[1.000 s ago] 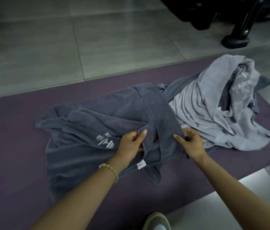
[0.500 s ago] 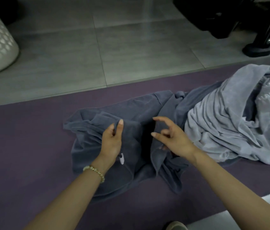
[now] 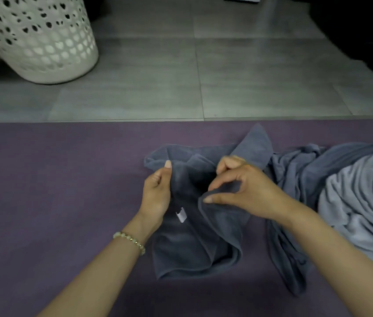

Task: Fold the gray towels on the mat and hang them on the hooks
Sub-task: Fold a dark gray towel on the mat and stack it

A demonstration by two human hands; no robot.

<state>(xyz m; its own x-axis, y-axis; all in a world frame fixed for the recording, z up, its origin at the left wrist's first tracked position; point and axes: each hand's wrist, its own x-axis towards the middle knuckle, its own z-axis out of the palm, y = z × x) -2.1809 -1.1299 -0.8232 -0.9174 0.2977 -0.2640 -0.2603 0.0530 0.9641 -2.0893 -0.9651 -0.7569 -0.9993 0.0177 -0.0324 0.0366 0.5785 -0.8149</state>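
Head view: I see the dark gray towel [image 3: 194, 248] bunched on the mat [image 3: 55, 191], its length running from both hands back toward me. The left hand [image 3: 156, 195] grips its left edge and the right hand [image 3: 249, 191] pinches a fold, so the fingers of both are clamped on cloth and equally near.

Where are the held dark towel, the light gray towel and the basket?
held dark towel [image 3: 194, 252]: head view, lower front panel.
light gray towel [image 3: 359, 202]: head view, crumpled middle.
basket [image 3: 43, 42]: head view, perforated wall.
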